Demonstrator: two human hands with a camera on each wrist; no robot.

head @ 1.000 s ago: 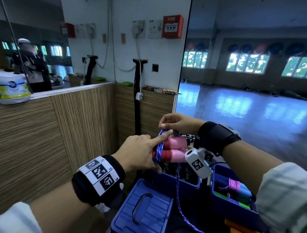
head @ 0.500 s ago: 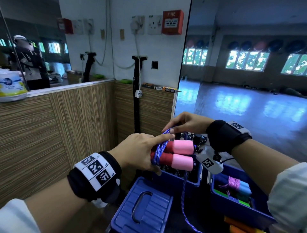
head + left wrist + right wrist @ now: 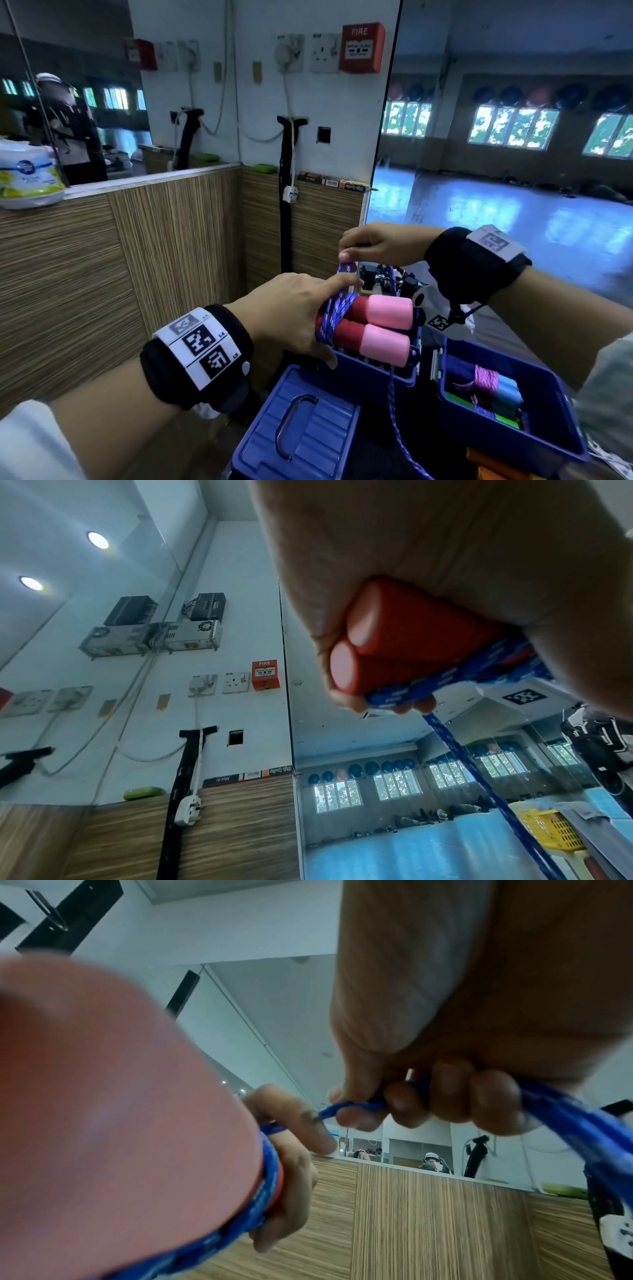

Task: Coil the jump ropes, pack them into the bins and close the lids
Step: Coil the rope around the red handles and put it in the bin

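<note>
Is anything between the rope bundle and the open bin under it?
Nothing visible blocks it. The left hand holds the handles right above the open bin, lid swung down in front. The right hand pinches the rope; its tail hangs loose past the bin.

Close up under the left hand (image 3: 445, 561), the fingers curl round two red handles (image 3: 404, 642) held side by side, pale end faces turned toward the camera, with blue rope (image 3: 479, 669) wrapped in several turns across them right against the fingertips. One strand of that rope drops away below the hand, slanting down to the right past a yellow basket (image 3: 544, 829). Well beyond the hand to the left, a red fire alarm box (image 3: 265, 674) sits on the white wall beside a socket (image 3: 235, 682), above wood panelling (image 3: 232, 826).
</note>
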